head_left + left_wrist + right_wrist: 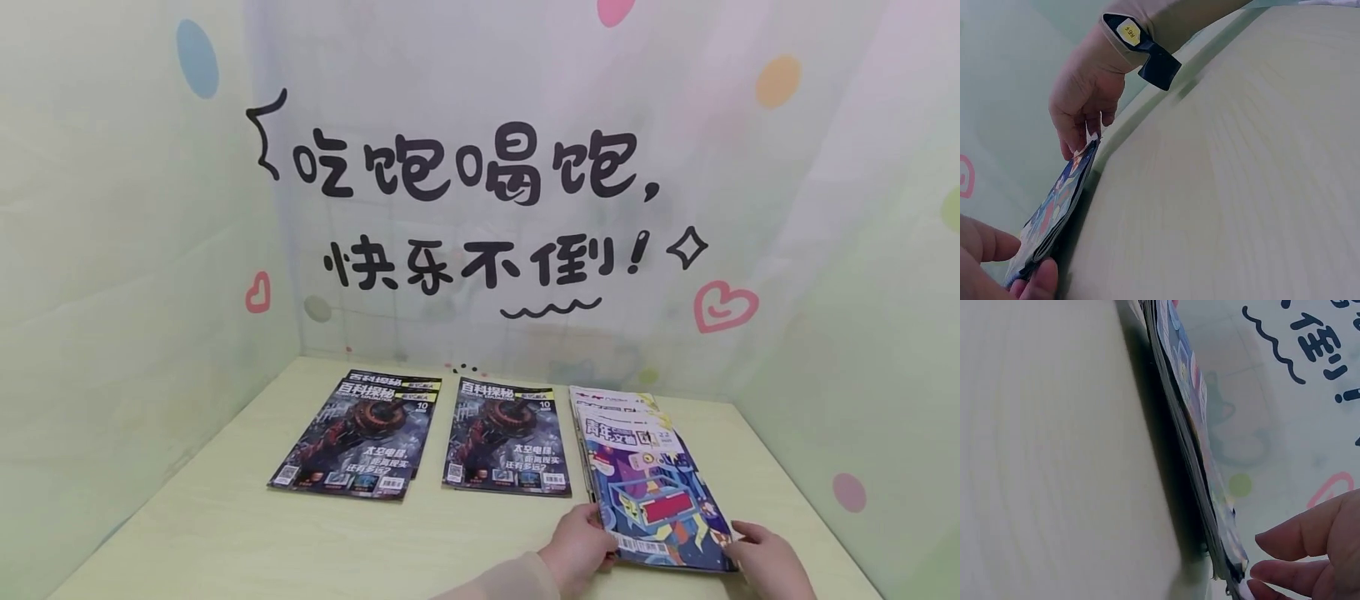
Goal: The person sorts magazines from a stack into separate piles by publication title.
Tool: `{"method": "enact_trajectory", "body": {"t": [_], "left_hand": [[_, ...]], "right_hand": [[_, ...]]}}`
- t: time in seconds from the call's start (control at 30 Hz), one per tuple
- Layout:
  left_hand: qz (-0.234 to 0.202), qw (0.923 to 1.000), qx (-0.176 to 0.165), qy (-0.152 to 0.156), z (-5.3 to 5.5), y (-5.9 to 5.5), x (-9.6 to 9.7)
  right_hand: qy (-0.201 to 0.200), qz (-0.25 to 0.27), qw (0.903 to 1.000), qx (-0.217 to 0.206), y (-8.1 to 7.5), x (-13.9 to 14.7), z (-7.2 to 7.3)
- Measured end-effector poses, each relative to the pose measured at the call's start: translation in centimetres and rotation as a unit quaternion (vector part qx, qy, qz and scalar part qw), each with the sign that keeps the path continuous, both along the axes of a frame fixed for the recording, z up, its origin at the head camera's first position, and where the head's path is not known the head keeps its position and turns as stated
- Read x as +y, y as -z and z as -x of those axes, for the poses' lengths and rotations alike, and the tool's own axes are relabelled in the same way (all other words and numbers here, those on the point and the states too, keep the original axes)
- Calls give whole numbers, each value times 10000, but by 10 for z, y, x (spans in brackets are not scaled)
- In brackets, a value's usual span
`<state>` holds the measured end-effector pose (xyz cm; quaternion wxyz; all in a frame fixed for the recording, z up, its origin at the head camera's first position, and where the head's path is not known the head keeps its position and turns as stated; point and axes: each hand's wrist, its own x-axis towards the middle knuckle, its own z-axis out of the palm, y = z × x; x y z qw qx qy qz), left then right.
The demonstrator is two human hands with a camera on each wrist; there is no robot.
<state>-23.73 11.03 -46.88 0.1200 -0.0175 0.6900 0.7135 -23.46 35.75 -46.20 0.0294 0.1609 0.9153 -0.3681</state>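
Several overlapping magazines form a pile at the right of the table. The top magazine point(651, 492) has a colourful blue and purple cover and lies nearest me. My left hand point(581, 540) holds its left edge near the lower corner, the thumb by the cover and fingers under the edge in the left wrist view. At the opposite edge is my right hand point(768, 562), its fingertips touching the side and its thumb point(1291, 534) spread away from the cover in the right wrist view. The near edge of the magazines point(1063, 212) stands slightly over the table, with shadow below.
Left of the pile lies a dark magazine point(506, 437) with a red mechanical picture. Further left are two overlapping magazines point(352, 442) with the same cover. The pale table point(247, 550) is enclosed by a printed back wall point(480, 67) and side walls.
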Motion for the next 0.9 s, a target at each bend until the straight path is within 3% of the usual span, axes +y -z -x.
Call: {"method": "enact_trajectory", "body": {"t": [0.13,0.43,0.63,0.9], "left_hand": [[269,9995,52,186,3,-4,-9],[497,9967,570,298,13,-8,-47],[543,9957,705,263,26,-9,-82],[631,9947,813,-64,41,-13,-126]], "right_hand": [[-21,-81,9997,235,-14,-9,-1],[23,817,9950,582,-39,-66,8],[-204,1209,9894,784,-39,-107,16],[-413,1179,9858,1124,-33,-159,32]]}}
